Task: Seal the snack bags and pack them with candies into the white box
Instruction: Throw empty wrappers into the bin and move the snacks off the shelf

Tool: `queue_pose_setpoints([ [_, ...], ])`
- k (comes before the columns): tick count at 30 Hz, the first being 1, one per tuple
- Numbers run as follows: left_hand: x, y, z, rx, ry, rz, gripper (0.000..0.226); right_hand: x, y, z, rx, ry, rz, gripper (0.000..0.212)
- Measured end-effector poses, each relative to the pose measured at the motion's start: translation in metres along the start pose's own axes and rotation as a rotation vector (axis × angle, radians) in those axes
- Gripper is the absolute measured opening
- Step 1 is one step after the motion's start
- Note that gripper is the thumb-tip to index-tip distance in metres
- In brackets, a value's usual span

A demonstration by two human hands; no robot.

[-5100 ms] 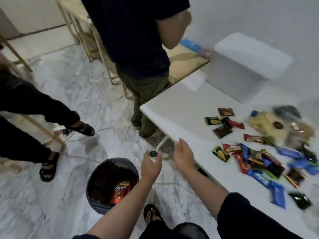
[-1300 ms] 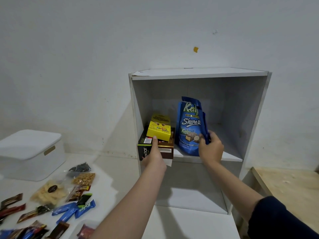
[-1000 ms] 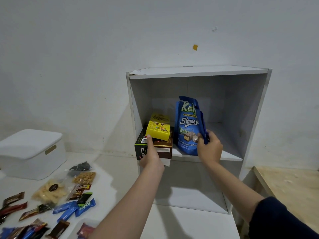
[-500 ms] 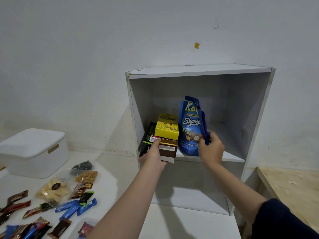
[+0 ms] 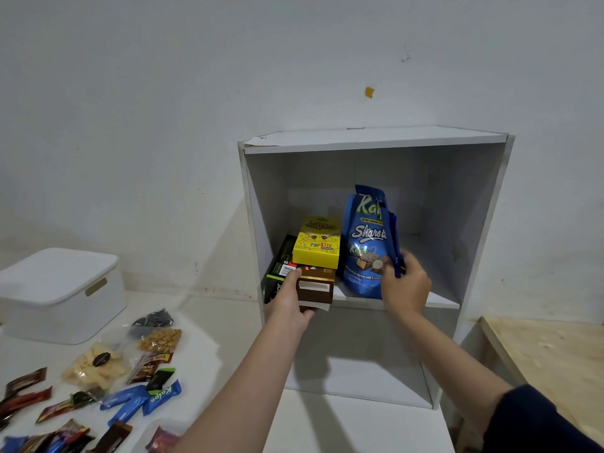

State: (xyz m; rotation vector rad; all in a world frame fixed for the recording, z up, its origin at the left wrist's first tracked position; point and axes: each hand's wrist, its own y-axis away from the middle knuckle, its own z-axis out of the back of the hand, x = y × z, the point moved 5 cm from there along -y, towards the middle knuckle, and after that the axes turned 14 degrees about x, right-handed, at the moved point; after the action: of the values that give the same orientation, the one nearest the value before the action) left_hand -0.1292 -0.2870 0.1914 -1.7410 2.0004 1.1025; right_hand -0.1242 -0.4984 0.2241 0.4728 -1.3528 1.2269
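Left hand (image 5: 289, 304): grips the brown cardboard box (image 5: 315, 286) under the yellow carton (image 5: 317, 245), steadying the stack.
Right hand (image 5: 403, 286): pinches the upright blue foil snack pouch (image 5: 367, 243) on the shelf (apparently to lift it).
White lidded box (image 5: 57, 294): closed, well left; 2 clear snack bags (image 5: 98, 364) before it.

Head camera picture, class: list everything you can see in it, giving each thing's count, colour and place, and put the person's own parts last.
Shelf unit: one, white, on the table against the wall.
Blue snack bag: one, upright on the shelf, right of the boxes.
Yellow box: one, stacked on the brown box.
Brown box: one, at the shelf's front edge.
Black-and-green box: one, left of the stack.
White box: one, lid on, at the table's far left.
Clear snack bags: about three, in front of the white box.
Wrapped candies: many, blue, red, brown, lower left.
Wooden surface: one, pale, right.
Left hand: holds the brown box.
Right hand: grips the blue snack bag.
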Motion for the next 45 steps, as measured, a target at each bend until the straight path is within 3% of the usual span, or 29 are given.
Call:
queue_pose_setpoints([
  [13, 0.004, 0.061, 0.037, 0.113, 0.016, 0.068, 0.058, 0.041, 0.079, 0.037, -0.111, -0.067, 0.027, 0.025],
  [20, -0.021, 0.14, 0.107, 0.113, 0.001, 0.056, 0.052, 0.092, 0.173, 0.03, -0.144, -0.05, 0.016, 0.017],
  [30, -0.089, 0.233, 0.258, -0.013, 0.041, -0.04, 0.049, 0.145, 0.295, -0.07, 0.062, -0.099, 0.036, 0.011],
  [33, -0.114, 0.258, 0.307, -0.073, 0.062, -0.085, 0.034, 0.161, 0.326, -0.117, 0.178, -0.149, 0.053, 0.012],
  [38, -0.157, 0.295, 0.393, -0.22, 0.163, -0.217, 0.053, 0.193, 0.375, -0.198, 0.331, -0.187, 0.117, 0.012],
  [45, -0.213, 0.353, 0.52, -0.369, 0.271, -0.399, 0.033, 0.24, 0.461, -0.332, 0.652, -0.28, 0.145, 0.019],
])
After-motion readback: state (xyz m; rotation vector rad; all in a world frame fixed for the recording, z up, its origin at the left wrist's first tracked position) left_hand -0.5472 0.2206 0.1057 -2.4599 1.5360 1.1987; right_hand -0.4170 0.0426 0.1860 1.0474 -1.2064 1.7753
